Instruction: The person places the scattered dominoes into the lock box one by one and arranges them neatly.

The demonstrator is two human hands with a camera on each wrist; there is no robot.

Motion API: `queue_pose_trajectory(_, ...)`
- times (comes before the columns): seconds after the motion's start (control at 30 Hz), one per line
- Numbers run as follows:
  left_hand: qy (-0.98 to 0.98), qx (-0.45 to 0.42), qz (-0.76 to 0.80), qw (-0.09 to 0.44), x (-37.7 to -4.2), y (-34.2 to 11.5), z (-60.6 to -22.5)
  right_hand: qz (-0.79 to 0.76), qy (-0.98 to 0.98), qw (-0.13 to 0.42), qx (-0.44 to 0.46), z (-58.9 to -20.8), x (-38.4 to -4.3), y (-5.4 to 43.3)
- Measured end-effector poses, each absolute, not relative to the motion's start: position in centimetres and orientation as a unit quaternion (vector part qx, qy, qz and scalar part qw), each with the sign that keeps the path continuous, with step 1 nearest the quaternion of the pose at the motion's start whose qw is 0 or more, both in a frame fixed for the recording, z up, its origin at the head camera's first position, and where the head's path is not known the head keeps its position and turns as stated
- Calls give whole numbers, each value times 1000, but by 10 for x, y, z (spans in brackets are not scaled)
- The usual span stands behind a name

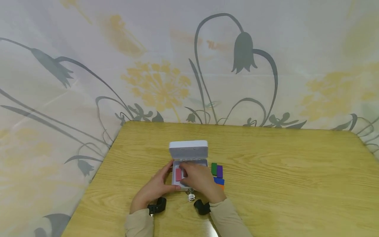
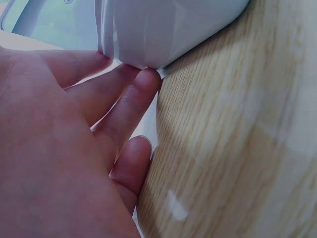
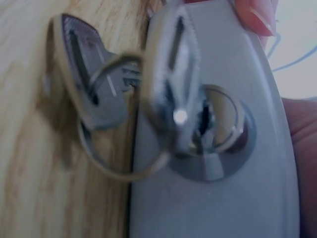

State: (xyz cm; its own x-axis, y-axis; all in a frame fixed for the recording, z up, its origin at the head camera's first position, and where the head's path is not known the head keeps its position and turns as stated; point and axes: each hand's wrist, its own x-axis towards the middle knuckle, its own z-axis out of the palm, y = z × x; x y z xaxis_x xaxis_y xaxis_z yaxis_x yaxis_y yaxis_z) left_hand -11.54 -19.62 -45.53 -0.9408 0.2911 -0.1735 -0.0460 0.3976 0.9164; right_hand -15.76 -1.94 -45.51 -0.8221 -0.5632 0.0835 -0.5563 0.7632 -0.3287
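A white lidded lock box (image 1: 175, 184) stands on the table with its lid (image 1: 188, 144) raised. My left hand (image 1: 157, 186) holds the box at its left side, thumb by the front corner; in the left wrist view, fingertips (image 2: 148, 79) touch its lower edge. Inside lies a pink rectangular block (image 1: 178, 174). My right hand (image 1: 199, 177) reaches into the box just right of that block, fingers bent downward. Whether it holds anything is hidden. A key (image 3: 171, 84) sits at the round front lock (image 3: 213, 171), with a second key (image 3: 91, 74) hanging from a ring.
Right of the box lie a green block (image 1: 214, 169), a purple block (image 1: 219, 171), a blue block (image 1: 219, 181) and an orange block (image 1: 221, 186), the last partly behind my right wrist. The wooden table (image 1: 281, 184) reaches back to a flower-patterned cloth (image 1: 160, 42).
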Motion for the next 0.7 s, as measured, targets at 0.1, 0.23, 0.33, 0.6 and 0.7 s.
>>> queue_pose_trajectory(0.1,827,83,534,152,-117,-198,-462,-175,940,10,-292,-456,-156,-18)
queue_pose_trajectory(0.23,835,80,525,148,-116,-200,-462,-177,939,3,-295,-456,-155,-20)
queue_pose_trajectory(0.33,838,77,520,148,-113,-198,-453,-174,940,1,-294,-457,-155,-22)
queue_pose_trajectory(0.6,834,72,521,166,-108,-192,-430,-163,943,5,-289,-453,-153,-21)
queue_pose_trajectory(0.7,835,69,521,165,-108,-191,-428,-163,943,6,-290,-451,-153,-21)
